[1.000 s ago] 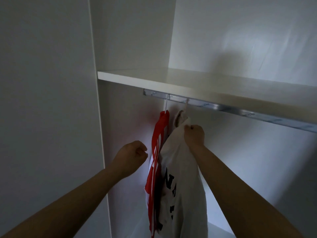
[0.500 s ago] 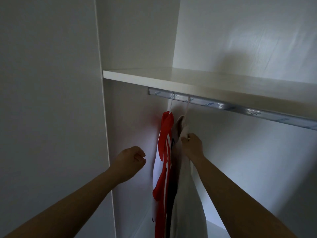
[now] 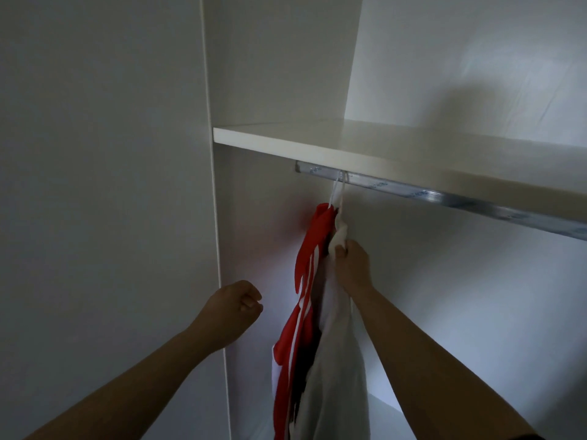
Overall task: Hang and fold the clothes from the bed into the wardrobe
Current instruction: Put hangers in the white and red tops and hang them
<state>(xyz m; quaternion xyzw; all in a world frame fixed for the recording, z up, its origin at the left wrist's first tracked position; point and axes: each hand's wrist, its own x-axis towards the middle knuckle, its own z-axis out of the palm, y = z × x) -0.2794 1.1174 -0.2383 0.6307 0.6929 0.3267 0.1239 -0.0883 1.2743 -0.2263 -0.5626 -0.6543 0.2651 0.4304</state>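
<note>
Two garments hang side by side from the metal rail [image 3: 444, 198] under the wardrobe shelf [image 3: 317, 141]. The left one is a red shirt with white stripes [image 3: 305, 296]. Pressed against it on the right is a white shirt [image 3: 336, 369], and my right hand [image 3: 351, 265] grips it near the collar, just below its white hanger hook [image 3: 341, 188]. My left hand [image 3: 233, 308] hovers to the left of the red shirt with its fingers curled and nothing in it.
The wardrobe's white side panel [image 3: 219, 217] stands just left of the garments. The back wall [image 3: 460, 296] and a long stretch of bare rail lie to the right. A white lower shelf [image 3: 381, 411] shows at the bottom.
My right hand has slid the white shirt left along the rail until it hangs against the red shirt. The two hanger hooks now sit together. My left hand stayed curled beside them.
</note>
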